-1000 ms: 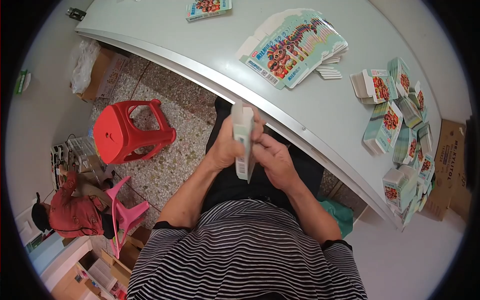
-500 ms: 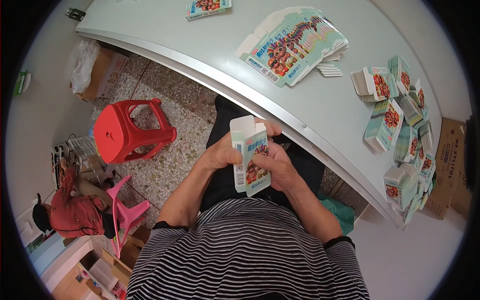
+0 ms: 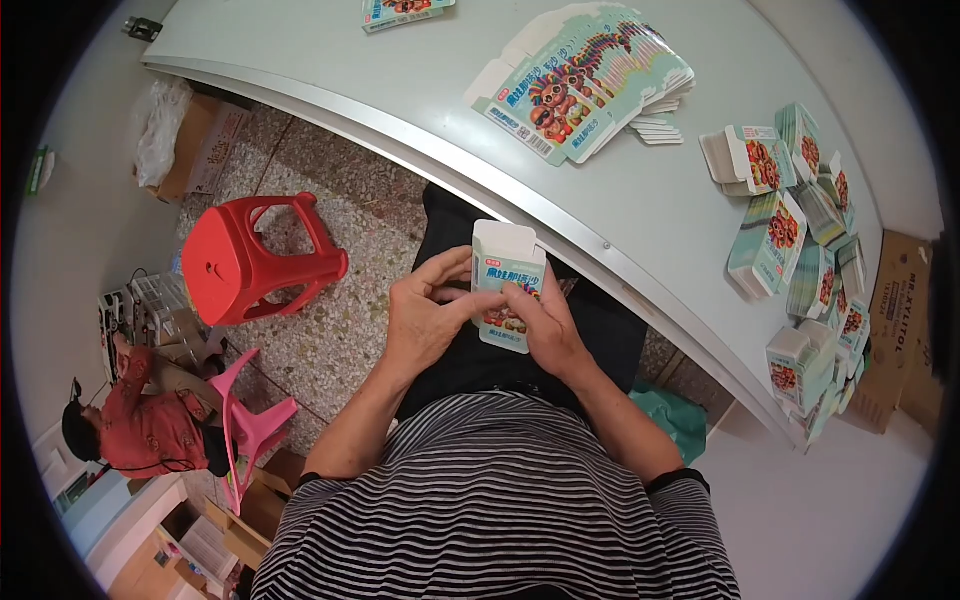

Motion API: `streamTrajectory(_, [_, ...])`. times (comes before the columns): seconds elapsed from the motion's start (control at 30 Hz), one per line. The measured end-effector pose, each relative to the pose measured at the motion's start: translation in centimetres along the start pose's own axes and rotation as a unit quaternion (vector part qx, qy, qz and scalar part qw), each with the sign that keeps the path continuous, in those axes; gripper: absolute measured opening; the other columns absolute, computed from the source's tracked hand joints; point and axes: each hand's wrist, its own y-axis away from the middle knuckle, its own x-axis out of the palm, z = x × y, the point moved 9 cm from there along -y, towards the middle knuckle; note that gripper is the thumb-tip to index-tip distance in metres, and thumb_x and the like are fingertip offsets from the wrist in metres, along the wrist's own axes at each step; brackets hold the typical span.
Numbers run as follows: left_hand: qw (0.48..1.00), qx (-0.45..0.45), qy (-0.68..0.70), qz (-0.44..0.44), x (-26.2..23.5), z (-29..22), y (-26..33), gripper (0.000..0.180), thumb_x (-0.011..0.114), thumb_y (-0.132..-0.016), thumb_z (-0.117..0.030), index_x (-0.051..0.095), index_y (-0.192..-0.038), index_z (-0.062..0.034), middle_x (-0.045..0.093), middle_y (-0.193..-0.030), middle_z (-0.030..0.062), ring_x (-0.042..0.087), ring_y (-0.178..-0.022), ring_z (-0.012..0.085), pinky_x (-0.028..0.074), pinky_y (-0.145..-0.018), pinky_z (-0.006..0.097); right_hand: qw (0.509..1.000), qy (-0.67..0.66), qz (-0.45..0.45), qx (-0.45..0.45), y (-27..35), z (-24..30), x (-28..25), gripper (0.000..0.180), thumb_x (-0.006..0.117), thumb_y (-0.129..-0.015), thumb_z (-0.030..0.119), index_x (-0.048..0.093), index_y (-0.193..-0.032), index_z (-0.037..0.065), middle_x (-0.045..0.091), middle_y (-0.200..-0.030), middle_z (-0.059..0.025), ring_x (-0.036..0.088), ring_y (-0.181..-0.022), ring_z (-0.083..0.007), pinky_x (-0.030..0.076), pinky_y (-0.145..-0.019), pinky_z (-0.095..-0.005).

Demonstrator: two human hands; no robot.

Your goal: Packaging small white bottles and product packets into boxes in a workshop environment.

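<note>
Over my lap I hold a small pale-green carton [image 3: 505, 272] with colourful cartoon figures on its front and a white flap standing up at its top end. My right hand [image 3: 550, 330] grips its right side, thumb across the front, the other fingers mostly hidden behind. On the left edge, my left hand [image 3: 422, 318] pinches the carton, its thumb reaching over the front and its fingers bent at the side. Beyond my hands, a fanned stack of flat carton blanks [image 3: 580, 90] with the same print lies on the table [image 3: 400, 90].
Several bundles of cartons [image 3: 770, 245] crowd the table's right end. One more carton [image 3: 405, 12] lies at the far edge of view. A red stool [image 3: 225, 265] stands left on the speckled floor. A co-worker [image 3: 160, 415] sits at lower left by a pink chair [image 3: 262, 420].
The carton has turned so its front faces up and its side panel no longer shows. My left thumb has moved from the side panel onto the front.
</note>
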Motion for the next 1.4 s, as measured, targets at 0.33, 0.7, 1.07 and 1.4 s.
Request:
streamTrajectory(0.33, [0.993, -0.070, 0.091, 0.017, 0.4, 1.8, 0.4, 0.034, 0.072, -0.086, -0.003, 0.061, -0.117, 0.0078, 0.070, -0.106, 0.0167, 0.068, -0.093, 0.0158, 0.056, -0.079, 0.026, 0.962, 0.234, -0.032, -0.137, 0.4, 0.7, -0.1, 0.069, 0.052, -0.097, 0.015, 0.013, -0.149, -0.007, 0.048, -0.130, -0.0210, 0.053, -0.116, -0.0246, 0.043, -0.099, -0.0345])
streamTrajectory(0.7, [0.992, -0.093, 0.081, 0.011, -1.2, 3.8, 1.2, 0.026, 0.069, -0.089, -0.004, 0.064, -0.113, 0.0062, 0.072, -0.099, 0.0136, 0.069, -0.085, 0.0134, 0.055, -0.078, 0.025, 0.997, 0.006, 0.056, 0.047, 0.6, -3.1, -1.6, 0.043, 0.057, -0.097, 0.009, 0.043, -0.136, -0.002, 0.061, -0.121, -0.0115, 0.061, -0.103, -0.0124, 0.050, -0.088, -0.0276])
streamTrajectory(1.07, [0.994, 0.019, 0.087, -0.061, -2.2, 3.6, 1.6, 0.042, 0.069, -0.086, 0.004, 0.053, -0.125, 0.0065, 0.069, -0.104, 0.0167, 0.068, -0.091, 0.0159, 0.055, -0.081, 0.028, 0.979, 0.142, -0.042, -0.140, 0.9, -1.1, -1.9, 0.057, 0.066, -0.089, -0.003, 0.040, -0.140, -0.006, 0.060, -0.119, -0.0163, 0.062, -0.103, -0.0155, 0.052, -0.086, -0.0270])
streamTrajectory(1.4, [0.996, 0.053, -0.068, 0.025, -2.5, 4.6, 2.7, 0.031, 0.071, -0.086, 0.000, 0.062, -0.116, 0.0024, 0.067, -0.100, 0.0079, 0.064, -0.085, 0.0124, 0.052, -0.076, 0.024, 0.999, 0.015, 0.027, -0.034, 1.5, -4.9, -2.4, 0.031, 0.062, -0.091, -0.003, 0.056, -0.121, -0.005, 0.060, -0.112, -0.0095, 0.061, -0.098, -0.0115, 0.050, -0.084, -0.0248])
